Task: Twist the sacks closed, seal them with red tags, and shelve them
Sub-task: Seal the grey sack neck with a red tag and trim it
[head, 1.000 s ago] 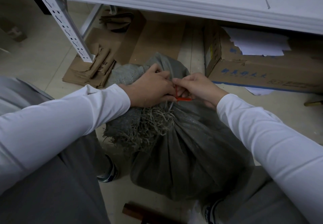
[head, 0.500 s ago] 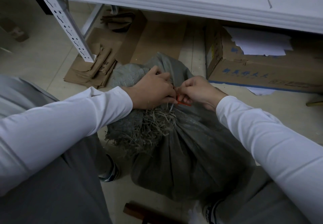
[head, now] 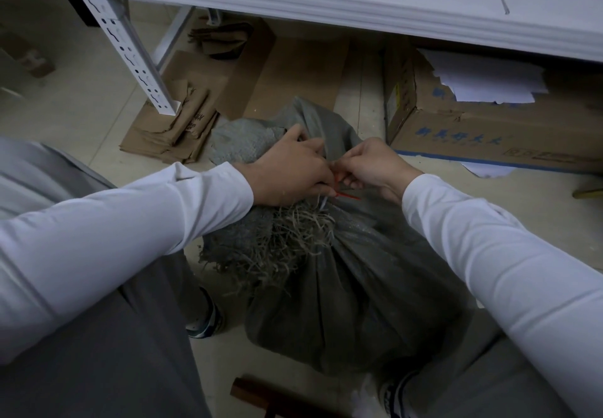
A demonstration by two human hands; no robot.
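Your left hand [head: 290,172] is curled round the twisted neck of the sack [head: 359,287], which stands on the floor just below both wrists. The red tag [head: 348,195] sits at that neck between your hands, pinched by your right hand [head: 372,166]. Its loose tail points sideways under that hand, the nearer one for pulling.

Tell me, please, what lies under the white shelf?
Under the white shelf lie flattened cardboard and, to the right, an open cardboard box holding white paper. The shelf covers whatever lies farther back.
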